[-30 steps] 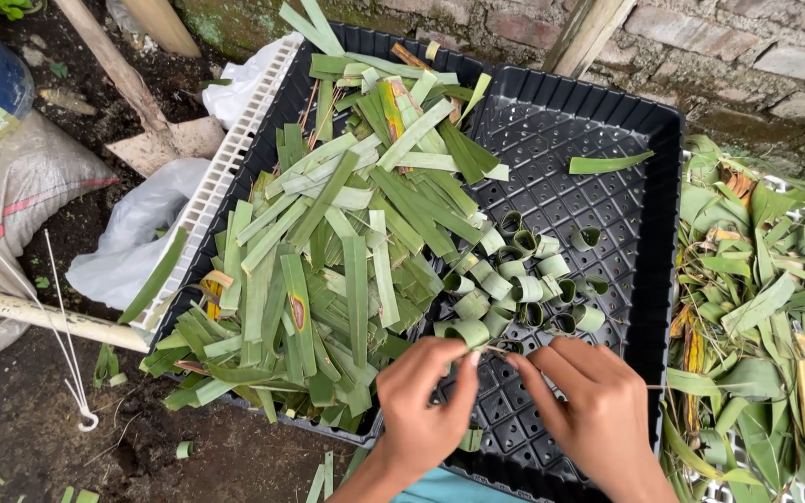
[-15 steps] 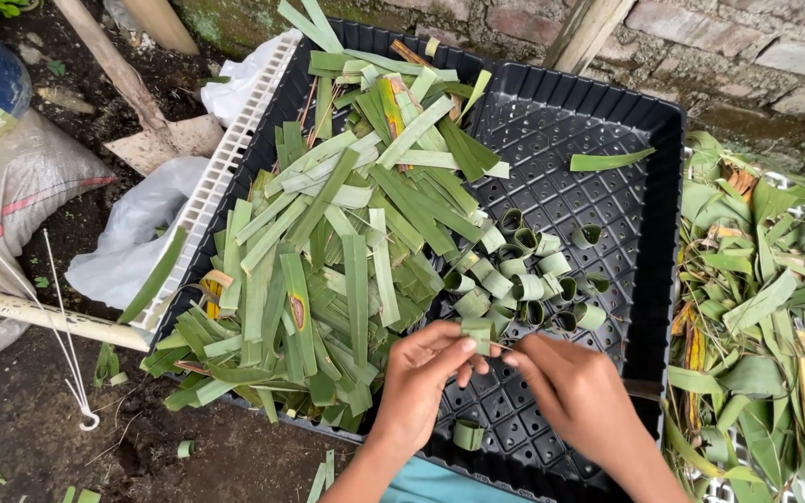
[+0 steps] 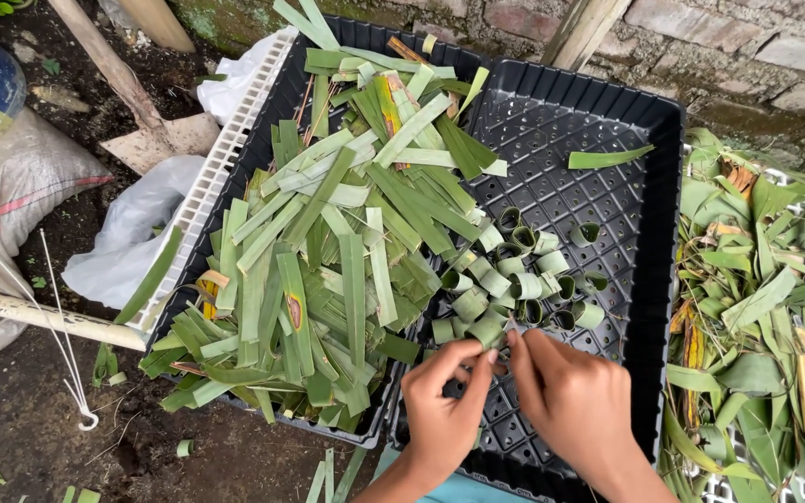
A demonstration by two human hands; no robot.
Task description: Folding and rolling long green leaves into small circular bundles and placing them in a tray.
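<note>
Green leaf rolled into a small ring [image 3: 488, 333] sits pinched between the fingertips of the left hand [image 3: 447, 410] and the right hand [image 3: 572, 399], both closed on it above the near part of a black perforated tray [image 3: 645, 168]. Just beyond the hands lies a cluster of finished leaf rings [image 3: 524, 275], and to the left of the hands a heap of flat cut leaf strips [image 3: 328, 261] fills another tray, while loose leaf scraps [image 3: 761, 307] lie to the right.

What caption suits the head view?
Both hands pinch a rolled leaf ring over a black tray.
</note>
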